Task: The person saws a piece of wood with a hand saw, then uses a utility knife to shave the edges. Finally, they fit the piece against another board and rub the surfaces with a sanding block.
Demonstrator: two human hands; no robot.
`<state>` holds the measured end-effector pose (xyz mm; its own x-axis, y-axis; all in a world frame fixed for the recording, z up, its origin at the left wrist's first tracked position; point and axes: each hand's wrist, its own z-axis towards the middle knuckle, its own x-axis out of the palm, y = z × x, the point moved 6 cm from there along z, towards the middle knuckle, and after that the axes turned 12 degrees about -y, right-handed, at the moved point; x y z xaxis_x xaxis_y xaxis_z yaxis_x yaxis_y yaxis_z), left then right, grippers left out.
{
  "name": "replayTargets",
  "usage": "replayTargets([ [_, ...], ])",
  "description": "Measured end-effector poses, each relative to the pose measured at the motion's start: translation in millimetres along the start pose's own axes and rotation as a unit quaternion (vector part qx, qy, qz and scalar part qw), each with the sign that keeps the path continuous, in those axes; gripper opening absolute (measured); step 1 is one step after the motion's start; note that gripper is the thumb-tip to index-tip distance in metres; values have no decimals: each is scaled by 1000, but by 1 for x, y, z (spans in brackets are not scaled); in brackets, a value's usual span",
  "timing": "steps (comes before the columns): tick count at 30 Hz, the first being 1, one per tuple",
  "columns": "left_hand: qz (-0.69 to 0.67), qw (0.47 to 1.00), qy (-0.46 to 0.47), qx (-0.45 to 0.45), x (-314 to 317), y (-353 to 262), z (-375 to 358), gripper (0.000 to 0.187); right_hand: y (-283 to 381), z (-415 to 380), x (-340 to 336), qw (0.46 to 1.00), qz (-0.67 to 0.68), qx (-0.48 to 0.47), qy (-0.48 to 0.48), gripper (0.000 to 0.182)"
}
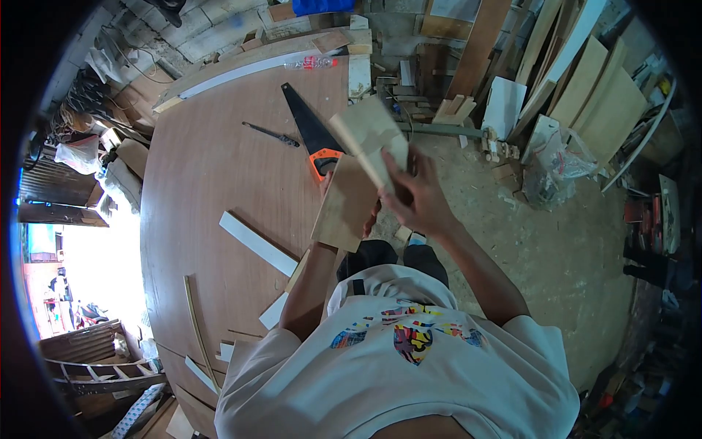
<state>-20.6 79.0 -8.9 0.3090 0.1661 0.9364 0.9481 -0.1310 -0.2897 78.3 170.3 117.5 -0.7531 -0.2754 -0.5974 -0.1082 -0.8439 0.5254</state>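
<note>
My left hand [326,183] is closed around a flat piece of wooden board [348,199], which covers most of the palm; fingers show at its edges. In my right hand [417,192] is a second wooden board [371,132], gripped by its near edge with thumb and fingers and held tilted above the first. The two boards overlap in this view. Just beyond my left hand, a handsaw [311,121] with a black blade and orange handle lies on the brown table [212,175].
On the table are a screwdriver-like tool [270,134], a plastic bottle [311,64], a white strip [258,243] and a thin wooden stick [201,331]. Planks [585,88] lean against the wall at the right. A clear plastic bag [556,172] sits on the concrete floor [512,249].
</note>
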Motion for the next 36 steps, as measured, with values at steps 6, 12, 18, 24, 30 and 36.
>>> replayTargets([
  [6, -71, 996, 27, -40, 6, 6, -2, 106, -38, 12, 11, 994, 25, 104, 39, 59],
  [12, -12, 999, -13, 29, 10, 7, -5, 109, -8, 1, 12, 1000, -9, -4, 24, 57],
  [18, 6, 1000, 8, 25, -7, -2, 1, 101, -10, 5, 8, 996, 47, 72, -11, 57],
  [24, -15, 998, -60, 32, -6, 8, -5, 95, -47, 13, 31, 990, 26, 135, 20, 60],
  [30, 45, 992, -74, 96, -17, 2, 5, 94, 10, 7, 16, 1000, -14, -20, -14, 53],
  [36, 22, 997, 11, 69, -6, 0, -1, 100, -4, 0, 12, 995, 29, 60, -70, 56],
])
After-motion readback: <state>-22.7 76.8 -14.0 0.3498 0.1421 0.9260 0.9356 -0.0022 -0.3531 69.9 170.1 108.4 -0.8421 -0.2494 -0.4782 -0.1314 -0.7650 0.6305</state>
